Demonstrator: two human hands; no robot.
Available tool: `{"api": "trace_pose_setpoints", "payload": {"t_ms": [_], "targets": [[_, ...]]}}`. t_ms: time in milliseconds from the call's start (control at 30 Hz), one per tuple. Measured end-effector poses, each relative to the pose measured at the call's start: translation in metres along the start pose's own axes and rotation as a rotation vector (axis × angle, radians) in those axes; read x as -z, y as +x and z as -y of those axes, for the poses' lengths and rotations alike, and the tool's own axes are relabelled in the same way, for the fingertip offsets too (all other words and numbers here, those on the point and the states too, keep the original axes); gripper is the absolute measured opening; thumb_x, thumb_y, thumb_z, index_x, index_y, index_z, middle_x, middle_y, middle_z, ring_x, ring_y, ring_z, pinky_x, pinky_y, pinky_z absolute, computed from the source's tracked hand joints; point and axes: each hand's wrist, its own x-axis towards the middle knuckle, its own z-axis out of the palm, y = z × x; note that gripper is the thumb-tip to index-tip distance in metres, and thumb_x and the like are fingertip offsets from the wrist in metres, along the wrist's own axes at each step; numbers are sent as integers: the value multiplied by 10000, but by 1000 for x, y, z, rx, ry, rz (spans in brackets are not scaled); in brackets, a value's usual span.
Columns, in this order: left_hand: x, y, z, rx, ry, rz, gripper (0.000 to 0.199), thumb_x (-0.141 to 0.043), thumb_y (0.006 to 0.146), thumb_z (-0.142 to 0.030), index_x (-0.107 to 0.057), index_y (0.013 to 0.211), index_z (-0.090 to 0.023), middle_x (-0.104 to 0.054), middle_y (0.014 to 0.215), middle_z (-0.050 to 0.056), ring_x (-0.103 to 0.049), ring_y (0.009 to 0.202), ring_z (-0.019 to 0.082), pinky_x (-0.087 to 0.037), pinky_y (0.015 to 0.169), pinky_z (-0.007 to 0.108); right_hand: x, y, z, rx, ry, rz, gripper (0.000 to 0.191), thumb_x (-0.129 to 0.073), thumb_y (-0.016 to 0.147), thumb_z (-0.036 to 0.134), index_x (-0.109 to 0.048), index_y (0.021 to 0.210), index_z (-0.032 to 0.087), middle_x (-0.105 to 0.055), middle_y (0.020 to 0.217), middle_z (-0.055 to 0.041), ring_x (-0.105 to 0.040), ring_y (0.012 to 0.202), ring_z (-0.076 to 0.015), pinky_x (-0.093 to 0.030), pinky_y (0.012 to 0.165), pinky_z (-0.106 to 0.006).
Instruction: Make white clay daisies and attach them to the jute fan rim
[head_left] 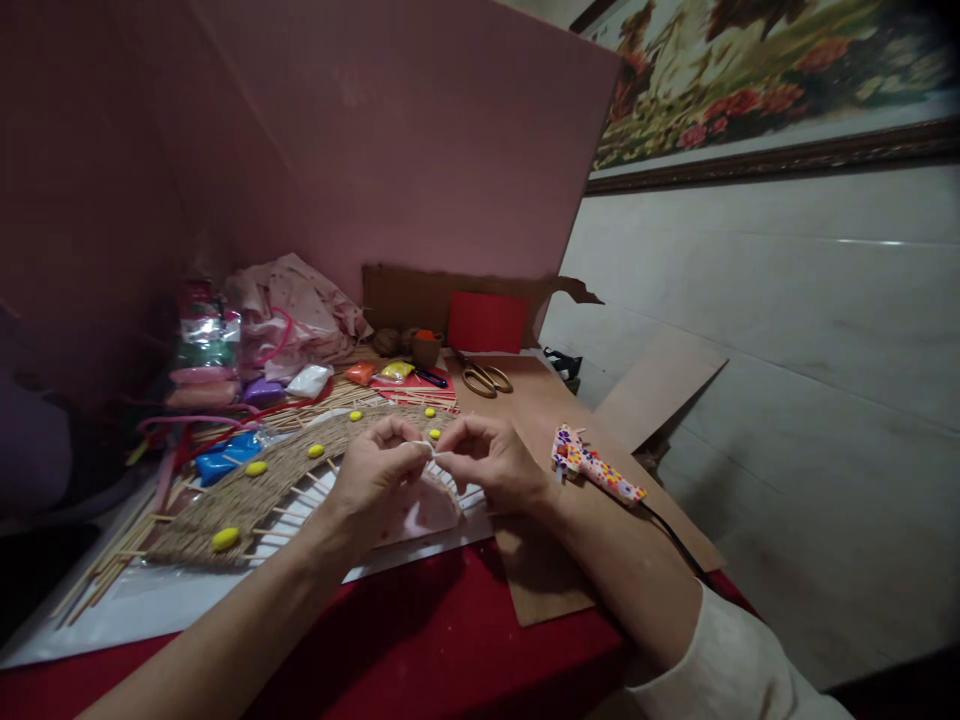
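My left hand and my right hand meet above the craft, fingertips pinched together on a small white piece of clay. Below them lies a half-round fan shape of twine woven over thin sticks, dotted with several flat yellow clay discs, such as the yellow disc at its lower left. A pale pink cloth half-circle sits at the fan's inner centre, partly hidden by my hands.
Clay packets, among them a blue packet and a white packet, lie behind and left. Gold-handled scissors rest on brown cardboard. A flowered glue gun with a cord lies right. A pink panel stands behind.
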Motion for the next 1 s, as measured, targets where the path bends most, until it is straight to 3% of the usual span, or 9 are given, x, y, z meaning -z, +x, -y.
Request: {"api": "trace_pose_setpoints", "payload": {"t_ms": [100, 200, 333, 467, 600, 767, 867, 1000], "targets": [[2, 3, -7, 0, -123, -86, 219, -747, 552, -137, -636, 740, -155, -566, 558, -45, -487, 512, 73, -362, 503, 178, 4, 1, 3, -197, 441, 78, 252, -722, 727, 377, -596, 732, 159, -547, 594, 44, -487, 450, -64, -426, 410, -196], [3, 3, -10, -39, -142, -36, 236, -780, 608, -274, -667, 748, -123, -589, 622, -8, -487, 545, 73, -367, 518, 181, 7, 4, 1, -199, 558, 33, 292, -743, 705, 406, -625, 775, 149, -571, 638, 32, -506, 484, -59, -435, 417, -181], [2, -1, -5, -1, -30, 90, 264, -764, 658, -362, -644, 670, -128, -520, 531, -33, -382, 456, 50, -277, 444, 178, 4, 6, -5, -117, 362, -89, 239, -755, 706, 327, -637, 817, 152, -588, 638, 34, -523, 509, -61, -459, 463, -183], [1, -4, 0, 31, 112, 149, 293, -759, 658, -409, -675, 714, -134, -561, 564, -14, -365, 442, 48, -236, 430, 185, -1, 4, -6, 106, 40, -204, 185, -738, 726, 295, -632, 818, 175, -583, 688, 19, -543, 595, -92, -475, 524, -215], [0, -5, -1, 85, 156, 174, 330, -768, 628, -448, -671, 645, -132, -471, 475, -41, -316, 401, 46, -194, 401, 196, -2, 0, -4, 312, -301, -198, 110, -695, 774, 274, -637, 774, 180, -561, 836, -19, -544, 686, -104, -481, 603, -242], [2, -6, -4, 129, 70, 227, 287, -787, 615, -393, -644, 625, -144, -508, 514, -33, -374, 424, 53, -245, 403, 185, 3, 0, -2, 262, -253, -103, 254, -655, 817, 294, -612, 1049, 202, -562, 876, -24, -561, 748, -124, -493, 647, -261], [3, -6, -2, 178, 32, 235, 303, -797, 601, -396, -613, 600, -155, -488, 499, -38, -368, 407, 56, -241, 386, 190, 3, 1, -2, 278, -256, -54, 191, -636, 831, 330, -667, 981, 216, -535, 903, -30, -543, 784, -127, -491, 644, -257], [2, -6, 0, 237, 8, 243, 373, -740, 652, -492, -635, 611, -137, -499, 517, -12, -363, 404, 58, -239, 376, 197, 1, 1, -3, 282, -212, -108, 150, -670, 800, 348, -691, 858, 211, -501, 865, -16, -522, 753, -115, -480, 613, -244]]}}
